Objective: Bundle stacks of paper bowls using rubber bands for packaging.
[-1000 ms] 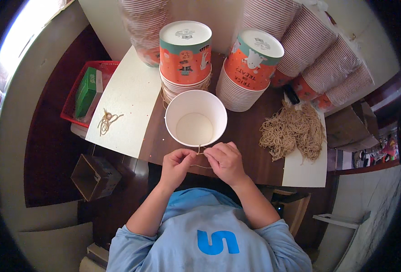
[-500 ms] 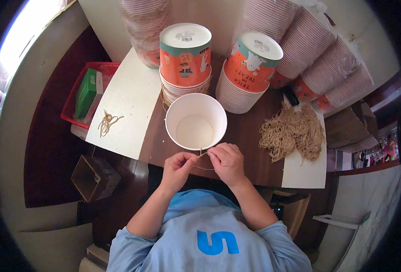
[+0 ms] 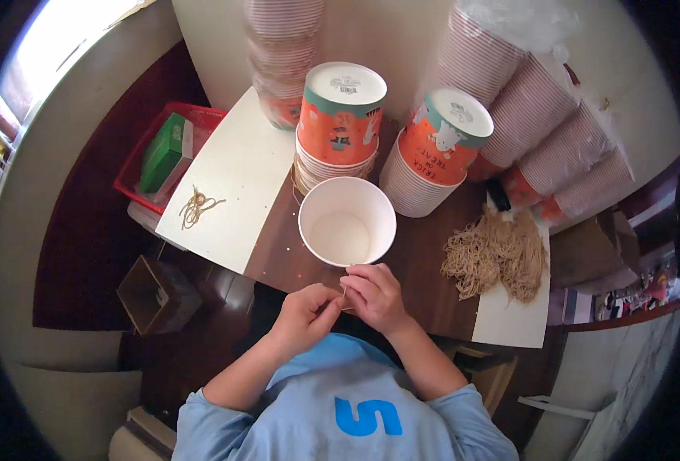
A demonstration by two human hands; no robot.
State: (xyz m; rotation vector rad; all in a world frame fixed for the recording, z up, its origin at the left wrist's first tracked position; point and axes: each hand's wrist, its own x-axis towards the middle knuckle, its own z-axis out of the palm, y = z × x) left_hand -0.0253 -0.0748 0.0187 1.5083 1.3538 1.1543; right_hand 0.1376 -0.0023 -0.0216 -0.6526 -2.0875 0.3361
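"Grip of the left hand (image 3: 307,316), how is it logged?"

"Clenched: thin twine (image 3: 344,293) is pinched between thumb and forefinger, just off the near rim of the open bucket (image 3: 347,224)."

"And the right hand (image 3: 376,298)?"

"Fingers are curled beside that rim, next to the twine. Whether the strand is gripped by them can't be told; contact is hidden."

"Bucket position?"

"Set upright near the front edge of the counter (image 3: 424,265), mouth up, white interior shown."

"Behind it?"

"Two upside-down bucket stacks, orange and green on top: the left stack (image 3: 341,131) is wrapped lower down with twine, the right stack (image 3: 438,157) is leaned slightly."

"Loose material?"

"Tan twine heap (image 3: 493,257) is piled at the right; a small bunch (image 3: 198,209) is laid on the white left part."

"Background?"

"Plastic-wrapped stacks (image 3: 536,111) are placed at back right. Beyond the left edge, a green box (image 3: 163,157) is held in a red basket (image 3: 204,112)."
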